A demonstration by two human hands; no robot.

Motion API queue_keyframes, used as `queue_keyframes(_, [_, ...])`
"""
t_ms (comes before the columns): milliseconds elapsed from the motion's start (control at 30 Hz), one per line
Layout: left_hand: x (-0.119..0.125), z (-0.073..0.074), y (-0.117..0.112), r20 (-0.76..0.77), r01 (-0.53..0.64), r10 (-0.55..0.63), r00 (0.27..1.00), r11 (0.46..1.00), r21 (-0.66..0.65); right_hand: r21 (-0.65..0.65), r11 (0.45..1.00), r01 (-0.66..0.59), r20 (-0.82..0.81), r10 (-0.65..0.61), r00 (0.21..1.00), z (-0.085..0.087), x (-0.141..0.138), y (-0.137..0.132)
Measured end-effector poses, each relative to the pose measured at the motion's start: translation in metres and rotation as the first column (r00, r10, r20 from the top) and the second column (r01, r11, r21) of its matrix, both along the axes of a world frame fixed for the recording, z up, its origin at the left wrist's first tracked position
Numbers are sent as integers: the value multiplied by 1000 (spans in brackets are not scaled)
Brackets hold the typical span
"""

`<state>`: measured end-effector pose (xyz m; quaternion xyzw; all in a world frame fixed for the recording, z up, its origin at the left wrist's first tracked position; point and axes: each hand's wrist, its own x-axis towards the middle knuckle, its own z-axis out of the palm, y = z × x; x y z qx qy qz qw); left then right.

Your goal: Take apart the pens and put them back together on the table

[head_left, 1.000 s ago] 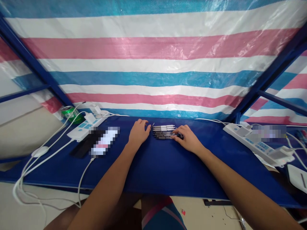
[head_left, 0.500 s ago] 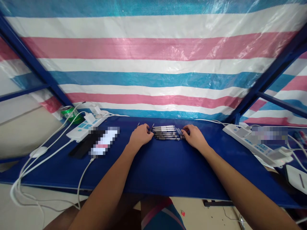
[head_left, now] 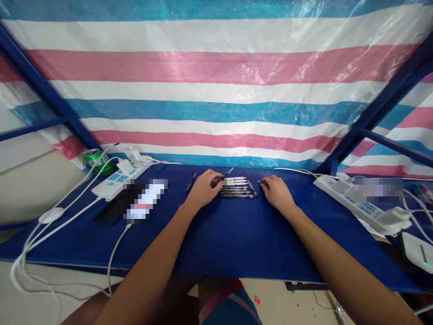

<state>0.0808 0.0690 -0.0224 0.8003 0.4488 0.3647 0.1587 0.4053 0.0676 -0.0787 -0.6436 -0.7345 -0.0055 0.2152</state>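
Observation:
Several pens (head_left: 236,188) lie side by side in a row on the blue tabletop (head_left: 230,234), some with white barrels and some clear and dark. At the row's left end my left hand (head_left: 204,188) is closed on a dark pen (head_left: 228,172), whose tip slants up to the right past the fingers. A single pen (head_left: 252,189) lies crosswise against the row's right end. To its right, my right hand (head_left: 276,192) pinches a pen; only a pale end shows, and the fingers hide the rest. One more dark pen (head_left: 191,184) rests to the left of my left hand.
On the left are a phone (head_left: 147,201) with a charging cable, a white power strip (head_left: 117,180) and a green can (head_left: 98,160). Another power strip (head_left: 361,205) lies on the right, near a white device (head_left: 417,253). A striped sheet (head_left: 216,108) hangs behind.
My left hand has shifted right with the pen, over the row's left end. My right hand has drawn slightly right, away from the crosswise pen, with a pale end now showing at its fingertips.

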Motion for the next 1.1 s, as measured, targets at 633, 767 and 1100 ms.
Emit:
queue_keyframes(633, [7,-8,-5,-119,223,-221,968,975,6,245,843,-478,-318,536,782,39,-36,-29])
queue_keyframes(767, [13,-5,-9,-69,236,-237,969,971,-22,212,834,-509,-318,551,771,39,-40,-32])
queue_keyframes(1100, [20,-5,-11,226,236,-171,959,923,-304,306,820,-483,-387,571,724,38,-46,-33])
